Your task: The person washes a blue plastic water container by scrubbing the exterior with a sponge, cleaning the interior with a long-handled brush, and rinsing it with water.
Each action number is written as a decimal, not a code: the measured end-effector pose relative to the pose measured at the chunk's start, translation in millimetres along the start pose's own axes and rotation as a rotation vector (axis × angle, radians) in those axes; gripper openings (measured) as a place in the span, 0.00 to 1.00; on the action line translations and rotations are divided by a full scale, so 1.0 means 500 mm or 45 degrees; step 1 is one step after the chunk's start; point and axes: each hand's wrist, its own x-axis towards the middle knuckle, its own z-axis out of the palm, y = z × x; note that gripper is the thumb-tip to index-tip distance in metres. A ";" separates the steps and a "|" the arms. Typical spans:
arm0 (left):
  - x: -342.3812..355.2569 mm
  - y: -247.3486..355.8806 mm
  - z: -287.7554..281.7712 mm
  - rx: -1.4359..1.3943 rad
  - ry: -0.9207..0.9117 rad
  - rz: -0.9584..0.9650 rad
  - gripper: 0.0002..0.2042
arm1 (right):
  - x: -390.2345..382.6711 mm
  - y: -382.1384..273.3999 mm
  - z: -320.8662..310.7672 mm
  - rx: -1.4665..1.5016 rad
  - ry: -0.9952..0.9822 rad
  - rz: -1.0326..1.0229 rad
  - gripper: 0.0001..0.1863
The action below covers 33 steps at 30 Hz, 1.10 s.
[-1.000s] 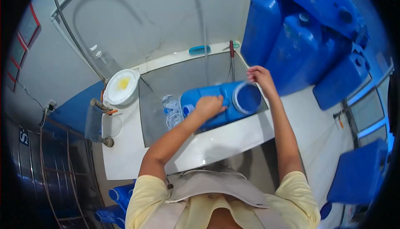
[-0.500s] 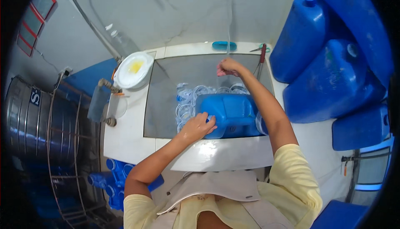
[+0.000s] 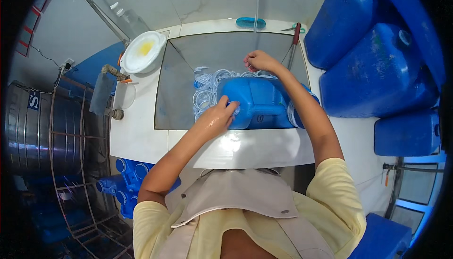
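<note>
A translucent blue jug [image 3: 264, 99] lies on its side in the grey sink [image 3: 181, 70]. My left hand [image 3: 214, 118] closes around the jug's spout end at its left front corner. Beyond the jug, over the sink, my right hand [image 3: 262, 62] has its fingers curled together. Whatever those fingers hold, if anything, is hidden. Several clear plastic rings [image 3: 206, 95] lie heaped left of and behind the jug. My right forearm passes over the jug's right end.
Large blue containers [image 3: 373, 75] crowd the right side. A white lidded tub [image 3: 144, 54] stands at the sink's left corner. A teal brush [image 3: 251, 22] and a red-handled tool [image 3: 296, 33] rest at the back rim. Blue bottles [image 3: 127, 179] hang below left, near a metal tank [image 3: 42, 136].
My right hand has come down closer to the jug and rings. My left hand stays on the jug. The whole view has shifted, so the sink appears higher.
</note>
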 end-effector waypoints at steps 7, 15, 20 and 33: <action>0.047 -0.004 -0.003 -0.075 -0.452 -0.800 0.22 | -0.041 -0.019 0.018 -0.066 -0.059 -0.103 0.13; 0.039 0.007 -0.007 0.510 -0.289 0.305 0.17 | 0.026 0.085 -0.167 -0.934 0.372 0.117 0.10; 0.036 -0.044 -0.015 0.046 -0.359 -0.212 0.19 | 0.116 0.103 -0.188 -0.960 0.843 0.059 0.15; 0.028 -0.012 -0.020 0.297 -0.108 0.255 0.19 | 0.199 0.146 -0.178 -1.243 0.792 -0.476 0.13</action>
